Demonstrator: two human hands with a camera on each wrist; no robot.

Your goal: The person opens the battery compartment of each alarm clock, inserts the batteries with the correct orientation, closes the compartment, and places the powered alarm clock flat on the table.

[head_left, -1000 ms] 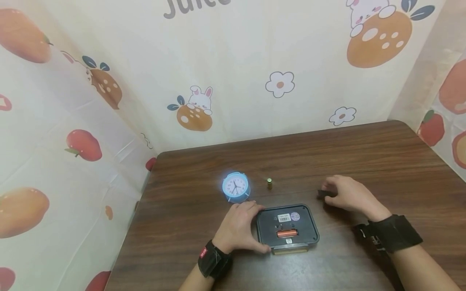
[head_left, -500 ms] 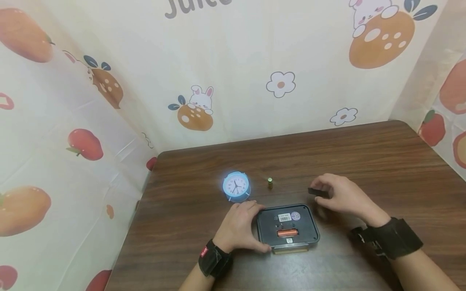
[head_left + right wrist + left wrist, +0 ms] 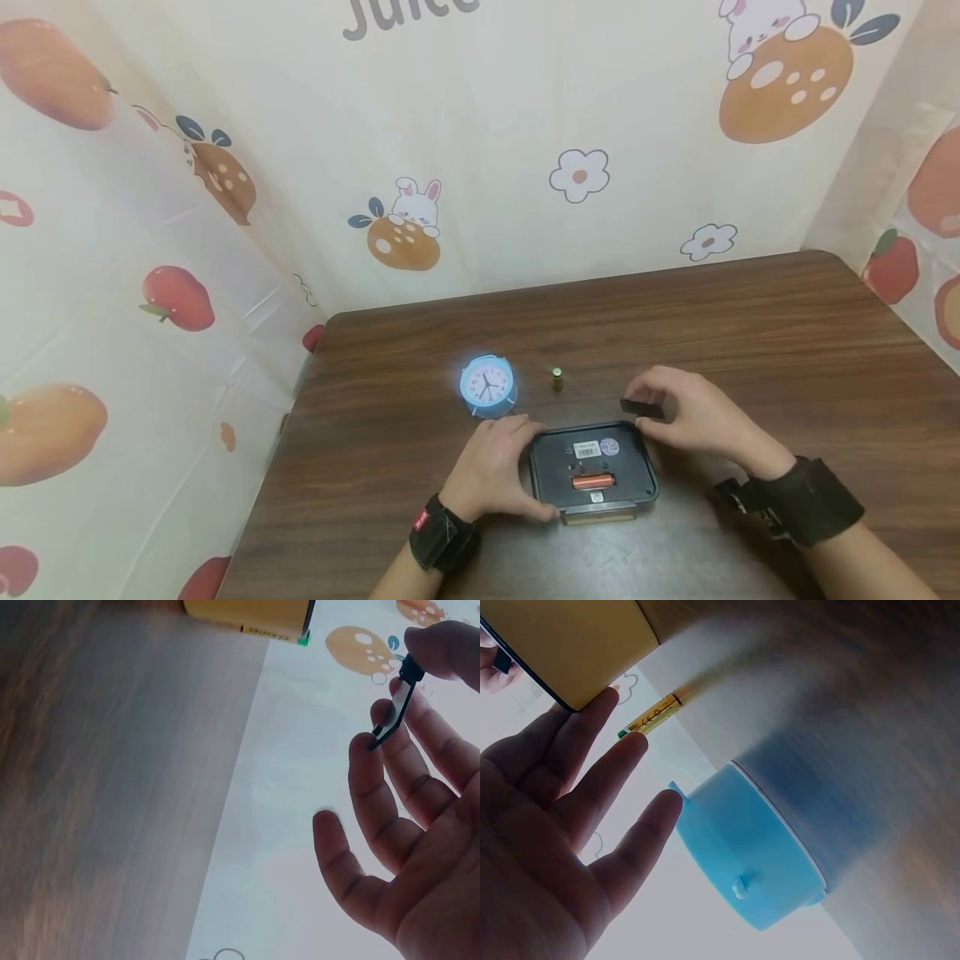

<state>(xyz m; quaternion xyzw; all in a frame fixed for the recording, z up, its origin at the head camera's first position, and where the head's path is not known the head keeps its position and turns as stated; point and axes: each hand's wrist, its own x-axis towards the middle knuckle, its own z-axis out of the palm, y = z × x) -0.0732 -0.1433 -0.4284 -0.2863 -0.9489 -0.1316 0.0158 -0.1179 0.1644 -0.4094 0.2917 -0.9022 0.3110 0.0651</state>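
A box-shaped device with a black back (image 3: 551, 458) lies back up, an orange battery (image 3: 592, 482) in its uncovered compartment. My left hand (image 3: 491, 471) holds its left end, thumb at the near edge and index finger at the far edge. In the left wrist view a fingertip touches the device's yellowish side (image 3: 577, 645); the other fingers are extended. Between thumb and fingers my right hand (image 3: 693, 417) pinches a small black battery cover (image 3: 641, 408), just beyond the device's right corner. The right wrist view shows the thin cover (image 3: 394, 709) edge-on, the little finger free.
Behind the left hand stands a small light-blue alarm clock (image 3: 487, 385), close to its fingers. A battery with a green end (image 3: 557, 381) stands upright behind the device. The wooden table (image 3: 787, 333) meets a fruit-patterned cloth (image 3: 495, 225) at the back.
The right hand has moved left with the battery cover, nearer to the device. My left hand and the device have stayed in place.
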